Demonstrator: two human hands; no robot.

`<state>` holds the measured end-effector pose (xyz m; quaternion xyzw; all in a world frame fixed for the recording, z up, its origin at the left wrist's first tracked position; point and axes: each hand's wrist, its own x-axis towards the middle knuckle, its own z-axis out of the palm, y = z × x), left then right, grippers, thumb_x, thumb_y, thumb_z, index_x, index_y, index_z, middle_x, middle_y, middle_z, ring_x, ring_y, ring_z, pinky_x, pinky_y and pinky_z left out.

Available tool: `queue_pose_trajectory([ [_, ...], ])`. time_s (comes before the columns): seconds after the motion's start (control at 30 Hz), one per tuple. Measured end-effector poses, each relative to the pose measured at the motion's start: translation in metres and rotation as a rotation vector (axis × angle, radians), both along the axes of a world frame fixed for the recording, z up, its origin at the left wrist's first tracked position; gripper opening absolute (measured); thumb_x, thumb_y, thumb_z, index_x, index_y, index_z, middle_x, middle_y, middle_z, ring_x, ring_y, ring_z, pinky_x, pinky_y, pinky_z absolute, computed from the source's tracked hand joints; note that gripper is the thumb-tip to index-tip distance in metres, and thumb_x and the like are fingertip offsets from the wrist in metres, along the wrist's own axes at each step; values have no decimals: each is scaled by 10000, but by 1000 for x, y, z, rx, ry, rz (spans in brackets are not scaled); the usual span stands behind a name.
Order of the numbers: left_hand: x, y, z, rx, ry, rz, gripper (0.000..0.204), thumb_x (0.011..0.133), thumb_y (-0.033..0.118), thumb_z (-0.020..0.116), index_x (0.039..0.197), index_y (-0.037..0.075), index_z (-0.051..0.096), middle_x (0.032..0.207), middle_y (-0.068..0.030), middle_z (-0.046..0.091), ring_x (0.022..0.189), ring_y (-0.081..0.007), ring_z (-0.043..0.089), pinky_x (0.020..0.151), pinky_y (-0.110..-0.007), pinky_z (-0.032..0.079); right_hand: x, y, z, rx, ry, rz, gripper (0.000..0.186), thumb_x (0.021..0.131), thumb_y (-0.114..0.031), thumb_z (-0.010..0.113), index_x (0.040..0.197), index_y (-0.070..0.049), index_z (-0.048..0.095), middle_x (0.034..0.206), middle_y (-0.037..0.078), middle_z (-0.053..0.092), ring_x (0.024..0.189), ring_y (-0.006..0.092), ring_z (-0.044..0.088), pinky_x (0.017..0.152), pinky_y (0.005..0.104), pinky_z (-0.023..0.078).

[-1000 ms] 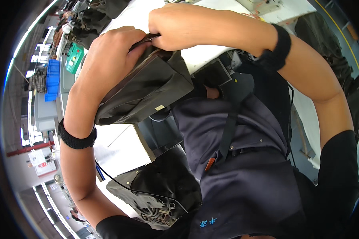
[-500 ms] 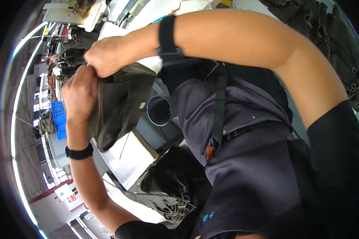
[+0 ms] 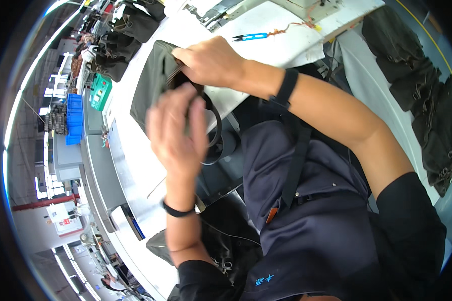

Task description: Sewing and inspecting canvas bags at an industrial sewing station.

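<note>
Evidently, right fingers [image 3: 185, 55] pinching dark bag [image 3: 148, 83] by zippered rim [image 3: 172, 79], left fingers [image 3: 172, 109] blurred, loosely spread, bag's contents hidden

You have bright, cool white light, with long glowing white tube lights [image 3: 19, 100] burning out along the left edge. The flat white counter [image 3: 271, 52] glares nearly featureless, while the opening of the dark olive fabric bag [image 3: 148, 85] sinks toward black. Your bare left hand [image 3: 173, 130] is smeared by motion blur; your bare right hand [image 3: 211, 62] looks sharper. Your smooth purple-grey apron [image 3: 311, 241] shows soft sheen. Fisheye curvature bends the edges, and the corners fall dark.
</note>
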<state>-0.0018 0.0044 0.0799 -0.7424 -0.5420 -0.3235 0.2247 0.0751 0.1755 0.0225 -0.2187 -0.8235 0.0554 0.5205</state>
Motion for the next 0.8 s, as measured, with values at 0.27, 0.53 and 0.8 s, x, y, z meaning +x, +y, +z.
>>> queue_pose_trajectory([
  [0.27, 69, -1, -105, -335, -1194, 1, 657, 981, 163, 687, 1522, -45, 378, 1438, -171, 496, 952, -164, 608, 832, -308, 536, 12, 15, -28, -32, 177, 87, 213, 727, -66, 673, 940, -75, 671, 704, 97, 680, 650, 311, 678, 574, 423, 529],
  [0.53, 31, 31, -86, -105, -2053, -160, 423, 1083, 420, 524, 1140, 8, 601, 867, -21, 593, 656, -76, 503, 527, -229, 368, 19, -2, -44, -113, 187, 205, 473, 722, 63, 647, 1187, -18, 676, 983, 118, 697, 881, 302, 663, 778, 381, 534],
  [0.8, 31, 57, -76, 152, -2114, -436, 526, 1094, 441, 454, 1370, 5, 561, 1357, -129, 638, 1249, -272, 608, 1080, -438, 469, 60, -19, -50, -191, 51, 214, 452, 806, 50, 662, 1251, -24, 685, 1026, 123, 668, 939, 308, 628, 889, 408, 491],
])
